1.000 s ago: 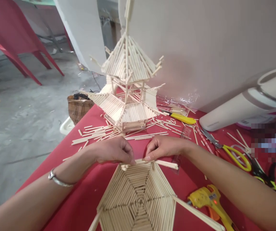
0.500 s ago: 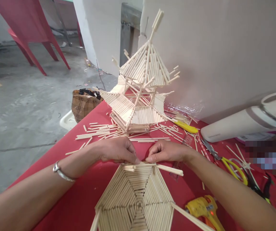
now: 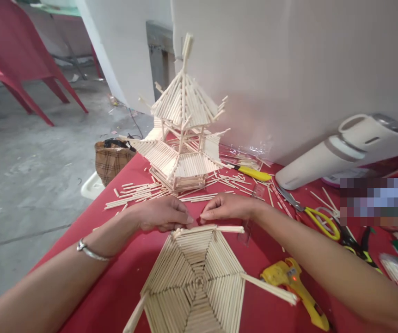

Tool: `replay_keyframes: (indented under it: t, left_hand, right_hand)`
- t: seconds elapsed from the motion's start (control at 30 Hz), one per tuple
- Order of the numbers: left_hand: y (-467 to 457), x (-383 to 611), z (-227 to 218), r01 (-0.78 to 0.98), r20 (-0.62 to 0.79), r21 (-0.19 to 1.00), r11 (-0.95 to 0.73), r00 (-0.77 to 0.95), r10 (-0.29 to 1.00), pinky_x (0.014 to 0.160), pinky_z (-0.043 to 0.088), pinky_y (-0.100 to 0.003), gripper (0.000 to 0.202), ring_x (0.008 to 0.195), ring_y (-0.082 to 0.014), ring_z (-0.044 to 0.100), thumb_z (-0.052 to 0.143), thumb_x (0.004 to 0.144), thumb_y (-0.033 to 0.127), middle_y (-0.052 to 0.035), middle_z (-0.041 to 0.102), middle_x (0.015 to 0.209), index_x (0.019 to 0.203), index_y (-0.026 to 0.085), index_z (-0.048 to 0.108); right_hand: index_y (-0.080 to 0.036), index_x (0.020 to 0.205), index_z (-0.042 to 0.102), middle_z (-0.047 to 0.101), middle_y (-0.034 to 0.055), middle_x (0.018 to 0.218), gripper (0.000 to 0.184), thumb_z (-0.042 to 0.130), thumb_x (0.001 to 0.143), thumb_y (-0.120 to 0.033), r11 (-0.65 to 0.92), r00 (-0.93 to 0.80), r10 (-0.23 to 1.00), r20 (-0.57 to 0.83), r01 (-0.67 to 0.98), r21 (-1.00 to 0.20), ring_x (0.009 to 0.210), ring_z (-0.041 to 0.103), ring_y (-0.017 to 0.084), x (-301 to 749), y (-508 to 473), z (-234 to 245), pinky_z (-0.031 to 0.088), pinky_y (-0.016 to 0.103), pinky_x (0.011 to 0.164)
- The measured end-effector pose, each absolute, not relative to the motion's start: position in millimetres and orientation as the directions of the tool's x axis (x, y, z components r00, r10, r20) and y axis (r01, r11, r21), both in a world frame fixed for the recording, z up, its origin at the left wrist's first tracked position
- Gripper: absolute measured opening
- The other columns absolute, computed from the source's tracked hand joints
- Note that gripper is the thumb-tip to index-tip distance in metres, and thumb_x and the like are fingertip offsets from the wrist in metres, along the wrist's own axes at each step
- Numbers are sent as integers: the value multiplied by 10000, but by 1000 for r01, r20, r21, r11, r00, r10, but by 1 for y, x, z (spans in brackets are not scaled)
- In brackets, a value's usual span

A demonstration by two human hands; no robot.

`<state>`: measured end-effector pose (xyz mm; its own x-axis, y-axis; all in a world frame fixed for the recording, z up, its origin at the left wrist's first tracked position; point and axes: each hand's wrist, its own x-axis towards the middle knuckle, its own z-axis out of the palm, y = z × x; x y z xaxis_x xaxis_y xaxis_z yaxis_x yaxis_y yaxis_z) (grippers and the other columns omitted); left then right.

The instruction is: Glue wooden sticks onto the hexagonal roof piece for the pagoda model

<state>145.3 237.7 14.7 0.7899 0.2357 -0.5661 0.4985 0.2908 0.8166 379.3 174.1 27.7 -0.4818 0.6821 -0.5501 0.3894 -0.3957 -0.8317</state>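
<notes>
A hexagonal panel of thin wooden sticks [image 3: 199,273], laid in rings like a web, is in front of me at the bottom. Stick legs [image 3: 270,289] jut from its corners. My left hand [image 3: 166,213], with a silver bracelet on the wrist, is closed at the panel's far left corner, fingertips pinched together. Opposite it, my right hand [image 3: 226,206] is curled with thumb and forefinger pinched just beyond the far edge. Whatever sits between either hand's fingertips is too small or hidden to name. Behind them stands a pagoda-shaped stick model [image 3: 185,138] with a tiered roof.
Loose sticks [image 3: 139,193] lie around the model. Right of the panel is a yellow glue gun [image 3: 289,277] with a red light. Yellow-handled scissors [image 3: 318,222], a yellow cutter [image 3: 254,173] and a leaning white tumbler [image 3: 320,159] are farther right. A red chair [image 3: 21,60] stands beyond.
The view has swung to the right, so the scene appears farther left. Both hands stay at the panel's far edge, fingertips slightly farther above it. The panel's visible tilt has changed a little.
</notes>
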Motion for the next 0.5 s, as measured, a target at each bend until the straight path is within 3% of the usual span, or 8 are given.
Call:
replay_keyframes:
  t: [0.07,0.13,0.23,0.37,0.5]
  left_hand:
    - [238,144,13,476,-554,823,309,792,257,400,170,-237,294,406,-57,286,716,759,436,21,492,491,750,143,738]
    - [238,144,14,476,-563,819,320,773,293,390,159,-235,326,397,-53,282,726,748,451,5,508,493,725,126,731]
    - [236,145,17,445,-557,825,349,746,365,373,150,-223,329,381,-43,286,764,706,428,-21,551,509,681,105,703]
    - [234,146,19,400,-543,836,376,706,454,361,119,-192,325,362,-24,278,812,646,377,-42,569,509,685,76,696]
    - [227,134,22,294,-448,892,342,664,599,363,124,-183,314,348,-21,247,809,634,372,49,406,412,642,113,633]
  right_hand:
    - [-176,912,785,749,55,917,375,701,796,-522,-387,-404,755,-516,361,-848,779,594,132,381,171,31,433,252,739]
    - [-169,910,784,722,48,790,392,678,817,-535,-373,-292,825,-483,359,-855,668,527,115,387,165,37,400,244,636]
    - [-164,895,782,549,-24,546,390,665,830,-530,-355,-157,882,-444,397,-846,506,327,81,397,151,54,269,230,501]
    - [-147,927,762,396,-78,514,441,662,806,-559,-349,-94,905,-414,391,-852,461,200,62,405,120,81,160,237,455]
    - [-131,913,757,283,-101,493,488,681,758,-588,-298,-15,943,-332,405,-864,466,172,66,400,85,103,143,248,459]
